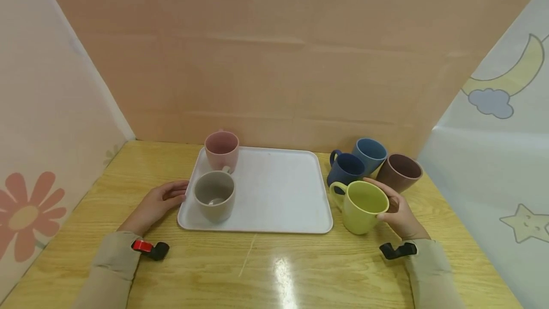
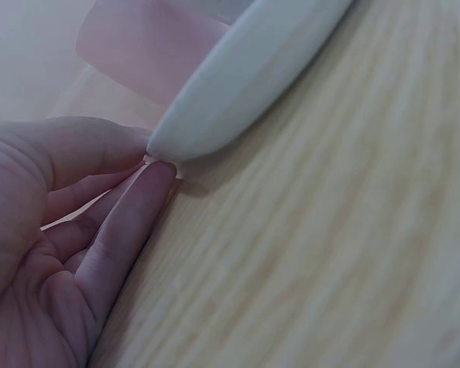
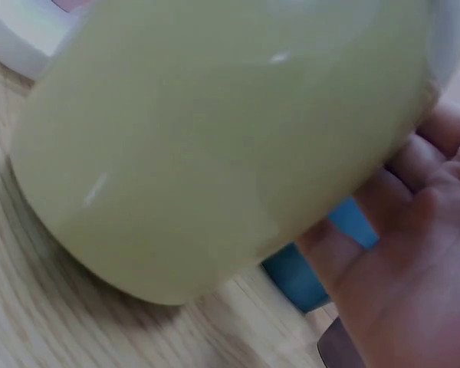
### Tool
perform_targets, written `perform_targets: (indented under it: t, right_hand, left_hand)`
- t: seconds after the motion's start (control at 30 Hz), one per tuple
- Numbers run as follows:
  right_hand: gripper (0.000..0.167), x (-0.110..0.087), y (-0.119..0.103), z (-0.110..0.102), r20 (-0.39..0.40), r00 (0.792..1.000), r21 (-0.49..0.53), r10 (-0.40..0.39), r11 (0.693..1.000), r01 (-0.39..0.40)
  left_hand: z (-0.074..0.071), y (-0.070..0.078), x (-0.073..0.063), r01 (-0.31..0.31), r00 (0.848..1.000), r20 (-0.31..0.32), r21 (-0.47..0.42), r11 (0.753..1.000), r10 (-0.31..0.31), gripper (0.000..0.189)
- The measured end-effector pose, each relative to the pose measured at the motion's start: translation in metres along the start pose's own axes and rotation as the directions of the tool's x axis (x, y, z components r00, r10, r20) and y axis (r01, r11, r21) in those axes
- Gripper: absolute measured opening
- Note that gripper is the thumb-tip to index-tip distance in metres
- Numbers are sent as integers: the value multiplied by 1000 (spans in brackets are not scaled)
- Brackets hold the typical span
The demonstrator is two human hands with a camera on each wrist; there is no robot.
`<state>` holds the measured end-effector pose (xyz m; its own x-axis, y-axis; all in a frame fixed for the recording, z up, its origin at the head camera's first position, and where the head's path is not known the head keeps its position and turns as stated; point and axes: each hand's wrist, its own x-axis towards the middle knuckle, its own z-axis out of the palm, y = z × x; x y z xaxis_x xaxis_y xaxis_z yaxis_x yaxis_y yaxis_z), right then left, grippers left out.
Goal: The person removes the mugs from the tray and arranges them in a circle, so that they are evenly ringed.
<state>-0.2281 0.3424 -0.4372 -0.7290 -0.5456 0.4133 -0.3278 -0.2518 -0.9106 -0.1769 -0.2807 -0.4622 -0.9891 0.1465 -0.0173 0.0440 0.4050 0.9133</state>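
My right hand (image 1: 399, 213) grips a yellow-green mug (image 1: 358, 216) just right of the white tray (image 1: 279, 194), thumb on its near side and fingers on its far side. The mug's handle points left, toward the tray. I cannot tell whether its base touches the table. At the tray's left edge, my left hand (image 1: 160, 204) holds the rim between thumb and fingertips; the left wrist view shows these fingers (image 2: 123, 238) at the rim (image 2: 238, 84). On the tray's left side stand a pink mug (image 1: 222, 156) at the back and a grey-beige mug (image 1: 214, 204) in front.
Behind the yellow-green mug cluster a dark blue mug (image 1: 343, 170), a lighter blue mug (image 1: 370, 154) and a brown mug (image 1: 396, 175). The wooden table (image 1: 214, 271) meets an orange-brown backdrop (image 1: 274, 85) behind and printed side panels left and right.
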Motion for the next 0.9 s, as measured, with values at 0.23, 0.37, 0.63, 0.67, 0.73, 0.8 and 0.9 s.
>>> perform_targets:
  t: [0.23, 0.37, 0.63, 0.67, 0.73, 0.8, 0.9]
  right_hand:
    - [87, 0, 2, -8, 103, 995, 30, 16, 999, -19]
    - [91, 0, 4, -13, 148, 989, 40, 29, 999, -36]
    - [71, -7, 11, -12, 46, 994, 68, 97, 993, -100]
    - [66, -7, 11, -12, 38, 994, 80, 101, 991, -103]
    - [59, -8, 11, -11, 36, 994, 119, 106, 987, -109]
    - [58, -8, 11, -9, 47, 993, 165, 111, 979, -117]
    - [56, -7, 12, -7, 45, 990, 208, 133, 968, -139]
  left_hand:
    - [-2, 2, -1, 9, 1000, 0, 9, 1000, -9, 58]
    - [-3, 3, -1, 16, 1000, -5, 19, 1000, -16, 58]
    - [-4, 1, -1, 8, 1000, -6, 21, 1000, -8, 58]
    - [-4, 1, -1, 7, 1000, -5, 19, 1000, -7, 58]
    - [-4, 1, -1, 7, 1000, -3, 14, 1000, -7, 58]
    - [-4, 1, -1, 5, 1000, -4, 12, 1000, -5, 58]
    - [-5, 1, -1, 0, 1000, -3, 13, 1000, 0, 58]
